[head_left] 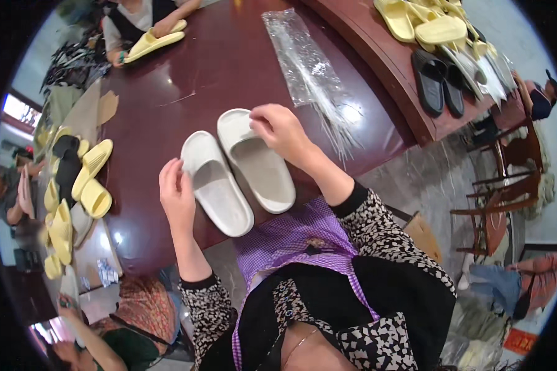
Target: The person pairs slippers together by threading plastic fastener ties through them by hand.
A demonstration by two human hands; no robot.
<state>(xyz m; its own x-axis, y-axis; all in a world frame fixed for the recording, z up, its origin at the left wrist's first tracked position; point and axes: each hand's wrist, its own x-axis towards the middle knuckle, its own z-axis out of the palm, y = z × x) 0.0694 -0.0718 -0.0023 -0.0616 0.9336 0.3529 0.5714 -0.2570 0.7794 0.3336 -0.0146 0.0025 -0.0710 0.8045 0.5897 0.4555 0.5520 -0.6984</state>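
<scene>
A pair of pale grey-white slide slippers lies side by side at the table's near edge, toes pointing away from me. My left hand (177,188) is beside the left slipper (224,201), its fingers loosely bent and apart, with nothing in them. Over the outer toe edge of the right slipper (272,179) hovers my right hand (281,133), thumb and forefinger parted. Its fingertips overlap the strap in view; whether they touch it I cannot tell.
Clear plastic packaging with white ties (303,62) lies on the dark red table (210,80). Yellow slippers (93,170) are heaped at left. Black slippers (430,80) sit on the raised right ledge. Across the table, a person's hand (165,26) holds a yellow slipper (156,44).
</scene>
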